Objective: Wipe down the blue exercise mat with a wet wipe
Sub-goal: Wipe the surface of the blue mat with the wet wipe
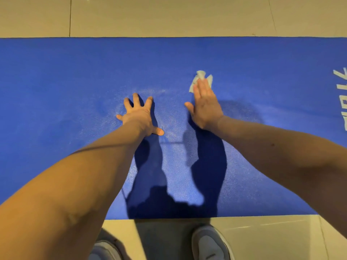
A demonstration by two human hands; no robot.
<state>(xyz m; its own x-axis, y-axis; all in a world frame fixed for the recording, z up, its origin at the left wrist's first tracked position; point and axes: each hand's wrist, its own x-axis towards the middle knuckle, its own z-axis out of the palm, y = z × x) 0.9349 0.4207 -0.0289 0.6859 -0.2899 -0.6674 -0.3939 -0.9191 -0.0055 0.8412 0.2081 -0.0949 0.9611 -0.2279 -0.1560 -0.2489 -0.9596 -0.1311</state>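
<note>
Fingers [201,89] of our right hand [205,107] press straight on the wet wipe [201,76], left hand [139,117] splayed flat alongside; blue mat [56,72] runs long to either side.

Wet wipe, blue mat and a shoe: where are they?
wet wipe [201,74]: head view, on its crumpled white top part.
blue exercise mat [56,72]: head view, on the bare surface at far left.
grey shoe [210,243]: head view, on the top of the toe.

Grey shoes [210,243], bare forearms [84,175]
</note>
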